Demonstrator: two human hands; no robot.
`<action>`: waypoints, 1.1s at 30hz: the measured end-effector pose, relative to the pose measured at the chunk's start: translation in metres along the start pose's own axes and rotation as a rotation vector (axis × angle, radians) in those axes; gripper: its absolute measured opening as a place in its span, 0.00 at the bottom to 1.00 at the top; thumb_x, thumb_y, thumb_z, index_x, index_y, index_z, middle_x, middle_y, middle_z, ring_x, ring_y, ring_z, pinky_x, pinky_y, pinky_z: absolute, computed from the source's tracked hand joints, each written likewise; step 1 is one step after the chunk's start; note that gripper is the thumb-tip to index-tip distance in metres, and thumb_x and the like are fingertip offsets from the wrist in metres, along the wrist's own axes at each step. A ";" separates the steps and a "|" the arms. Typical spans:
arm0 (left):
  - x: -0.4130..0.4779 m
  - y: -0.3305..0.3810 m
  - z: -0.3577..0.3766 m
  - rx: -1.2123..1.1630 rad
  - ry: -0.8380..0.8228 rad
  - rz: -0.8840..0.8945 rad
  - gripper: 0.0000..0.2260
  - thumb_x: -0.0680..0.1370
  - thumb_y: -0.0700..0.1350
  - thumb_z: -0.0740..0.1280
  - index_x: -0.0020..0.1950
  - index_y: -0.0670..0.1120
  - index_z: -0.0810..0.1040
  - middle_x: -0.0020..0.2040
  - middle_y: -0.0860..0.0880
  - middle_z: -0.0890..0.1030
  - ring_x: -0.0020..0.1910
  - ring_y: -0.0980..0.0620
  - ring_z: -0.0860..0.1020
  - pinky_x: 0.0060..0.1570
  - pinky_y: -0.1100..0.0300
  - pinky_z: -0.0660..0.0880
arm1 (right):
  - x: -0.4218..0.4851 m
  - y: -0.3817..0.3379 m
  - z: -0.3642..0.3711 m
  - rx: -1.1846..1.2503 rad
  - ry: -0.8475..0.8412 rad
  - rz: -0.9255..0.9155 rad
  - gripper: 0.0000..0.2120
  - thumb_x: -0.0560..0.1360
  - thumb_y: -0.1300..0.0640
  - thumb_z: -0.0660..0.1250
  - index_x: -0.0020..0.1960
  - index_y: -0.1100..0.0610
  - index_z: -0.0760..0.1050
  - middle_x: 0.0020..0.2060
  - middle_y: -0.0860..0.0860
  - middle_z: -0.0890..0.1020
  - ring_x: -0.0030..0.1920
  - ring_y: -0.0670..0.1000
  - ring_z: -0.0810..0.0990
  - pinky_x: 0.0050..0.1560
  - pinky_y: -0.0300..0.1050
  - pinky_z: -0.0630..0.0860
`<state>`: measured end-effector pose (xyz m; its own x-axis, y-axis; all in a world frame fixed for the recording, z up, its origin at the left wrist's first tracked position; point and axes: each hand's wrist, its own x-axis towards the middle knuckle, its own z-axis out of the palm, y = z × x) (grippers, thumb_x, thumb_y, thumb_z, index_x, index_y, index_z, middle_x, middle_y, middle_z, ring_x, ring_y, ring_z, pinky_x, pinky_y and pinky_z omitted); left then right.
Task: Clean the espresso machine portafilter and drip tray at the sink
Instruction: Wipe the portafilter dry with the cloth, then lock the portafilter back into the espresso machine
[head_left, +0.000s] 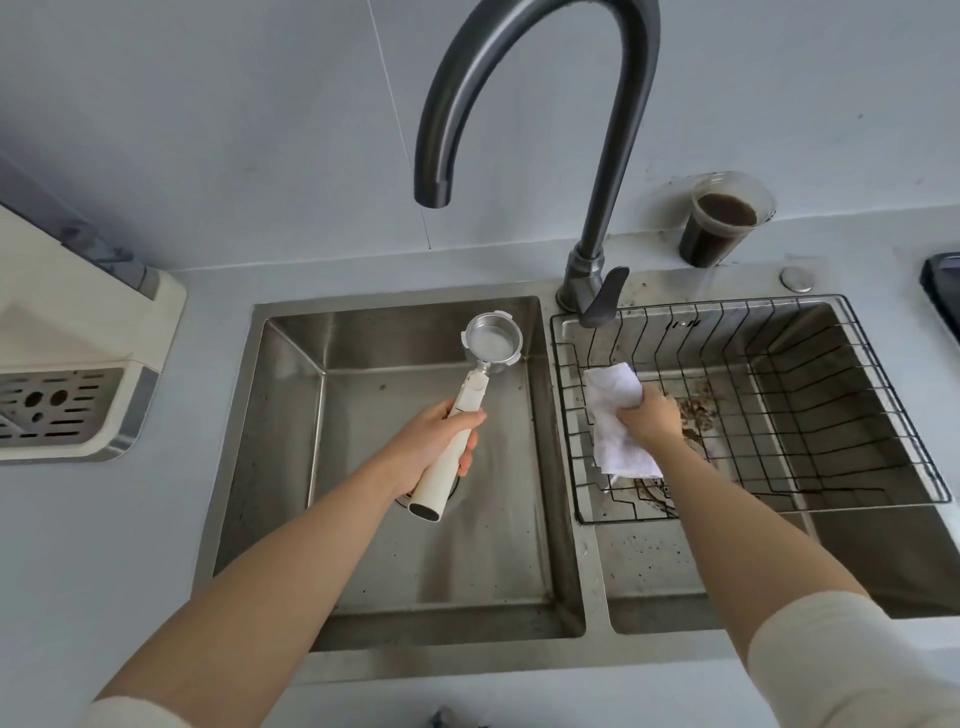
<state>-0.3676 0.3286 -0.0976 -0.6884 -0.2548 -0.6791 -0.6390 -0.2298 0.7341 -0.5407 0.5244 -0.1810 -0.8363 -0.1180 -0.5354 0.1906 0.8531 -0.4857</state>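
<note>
My left hand (434, 447) grips the cream handle of the portafilter (491, 340) over the left sink basin (291, 467). Its steel basket faces up, toward the back of the basin, and looks empty. My right hand (649, 418) holds a white cloth (615, 421) inside the black wire basket (779, 488) that sits in the right basin. The drip tray (57, 410), grey with slots, sits in the cream espresso machine (62, 322) on the counter at the far left.
A dark gooseneck faucet (597, 208) arches over the left basin, no water running. A plastic cup of dark liquid (719, 221) stands behind the right basin. Brown debris (698, 410) lies on the right basin's floor. A black object (943, 291) sits at the right edge.
</note>
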 end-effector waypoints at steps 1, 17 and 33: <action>-0.001 0.000 0.000 0.001 -0.003 0.008 0.06 0.77 0.45 0.64 0.42 0.46 0.70 0.27 0.52 0.73 0.21 0.52 0.69 0.30 0.59 0.66 | -0.003 -0.001 0.000 -0.012 0.007 0.033 0.20 0.76 0.62 0.59 0.67 0.62 0.63 0.65 0.61 0.68 0.57 0.59 0.72 0.48 0.48 0.69; -0.092 -0.004 -0.053 0.020 -0.066 0.046 0.06 0.77 0.45 0.63 0.52 0.44 0.73 0.30 0.50 0.75 0.21 0.53 0.68 0.24 0.64 0.66 | -0.130 -0.136 0.016 0.549 -0.778 -0.614 0.41 0.59 0.64 0.74 0.67 0.49 0.61 0.59 0.48 0.73 0.54 0.48 0.76 0.53 0.42 0.74; -0.200 -0.068 -0.274 0.419 0.150 0.092 0.06 0.74 0.45 0.68 0.48 0.51 0.74 0.40 0.51 0.77 0.32 0.56 0.77 0.34 0.63 0.74 | -0.265 -0.254 0.190 0.522 -0.722 -0.707 0.26 0.61 0.73 0.75 0.55 0.57 0.71 0.48 0.52 0.79 0.47 0.49 0.78 0.43 0.33 0.76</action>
<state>-0.0925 0.1381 -0.0110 -0.7111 -0.3969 -0.5803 -0.6826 0.1919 0.7051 -0.2695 0.2422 -0.0472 -0.3820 -0.8981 -0.2180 0.1257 0.1832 -0.9750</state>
